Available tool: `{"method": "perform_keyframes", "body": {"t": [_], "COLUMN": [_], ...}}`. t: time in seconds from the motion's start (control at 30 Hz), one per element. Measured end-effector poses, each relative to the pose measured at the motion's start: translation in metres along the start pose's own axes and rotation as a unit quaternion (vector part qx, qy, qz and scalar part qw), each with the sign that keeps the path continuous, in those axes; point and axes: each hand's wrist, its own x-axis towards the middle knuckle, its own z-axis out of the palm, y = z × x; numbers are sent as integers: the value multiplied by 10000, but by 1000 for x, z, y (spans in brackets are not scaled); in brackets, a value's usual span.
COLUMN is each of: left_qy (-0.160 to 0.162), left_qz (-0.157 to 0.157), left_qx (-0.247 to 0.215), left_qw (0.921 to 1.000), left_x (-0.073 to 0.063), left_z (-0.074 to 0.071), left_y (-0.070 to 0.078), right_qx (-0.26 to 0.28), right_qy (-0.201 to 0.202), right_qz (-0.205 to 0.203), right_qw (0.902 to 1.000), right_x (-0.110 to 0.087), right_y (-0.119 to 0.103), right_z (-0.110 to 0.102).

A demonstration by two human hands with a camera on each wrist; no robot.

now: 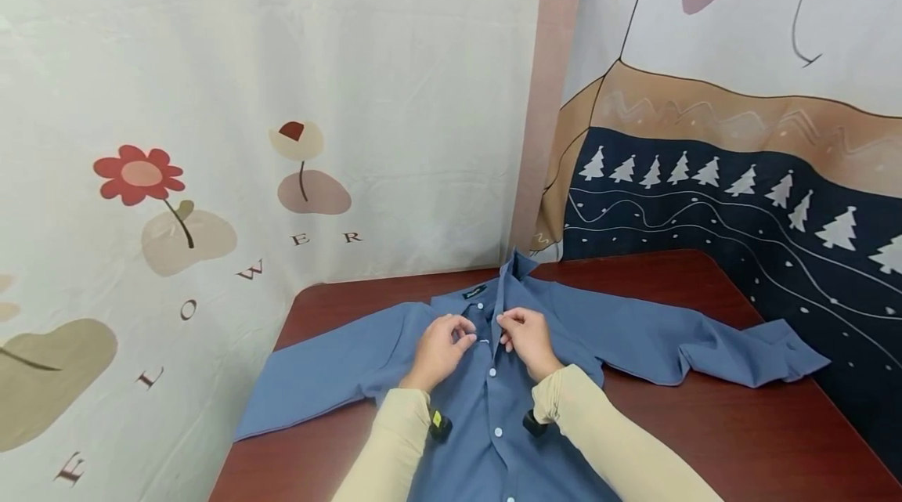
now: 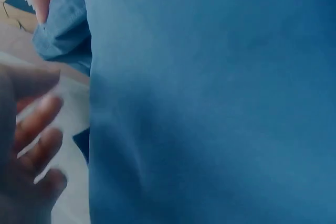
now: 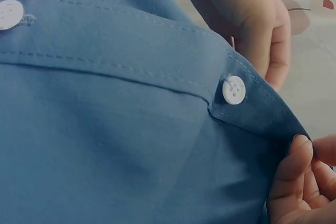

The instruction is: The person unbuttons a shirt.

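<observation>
A blue button-up shirt (image 1: 451, 439) lies front up, its collar raised at the far end. Between thumb and finger, my right hand (image 1: 530, 339) pinches the edge of the front near the collar; the right wrist view shows this right hand (image 3: 307, 182) with a white button (image 3: 234, 89) close by on the placket. My left hand (image 1: 438, 349) is at the opposite side of the opening. Seen in the left wrist view, the left hand (image 2: 31, 129) has loosely bent, spread fingers with no cloth between them. Lower down the placket, a white button (image 1: 492, 372) shows.
The shirt lies on a reddish-brown table (image 1: 338, 447), its sleeves spread to both sides. One cuff (image 1: 789, 349) reaches the table's right edge. Behind the table hangs a pale curtain (image 1: 423, 95) with flower prints; a dark tree-patterned cloth (image 1: 705, 212) hangs at the right.
</observation>
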Motion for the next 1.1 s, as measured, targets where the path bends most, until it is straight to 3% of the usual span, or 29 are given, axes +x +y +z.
{"method": "perform_keyframes", "body": {"t": [0.1, 0.2, 0.27, 0.37, 0.53, 0.8, 0.93, 1.1], "left_qy": [-824, -1654, -2007, -2282, -2348, -2040, -1937, -1776], "left_qz": [212, 131, 80, 112, 62, 141, 121, 236], "left_qx": [-571, -971, -1015, -975, -1031, -998, -987, -1026], "left_qw": [9947, 9814, 9743, 9687, 9665, 9738, 9760, 9785], "left_x": [-4, -8, -9, -11, -11, -9, -8, -6], "left_z": [-2, -3, -3, -3, -5, -5, -5, -3], "left_y": [4, 6, 7, 7, 11, 14, 13, 12], "right_qx": [34, 47, 63, 106, 188, 2, -810, -2064], "right_qy": [37, 75, 97, 133, 126, -1, -199, -461], "right_qz": [-25, -67, -91, -123, -75, -124, -433, -1345], "right_qw": [10000, 9999, 9999, 9998, 9997, 9999, 9956, 9681], "right_x": [1, 2, 3, 3, 3, -8, -23, -38], "right_y": [-1, -2, -2, -3, -3, 1, 5, 7], "right_z": [1, 0, 0, -1, -3, -10, -13, -11]}}
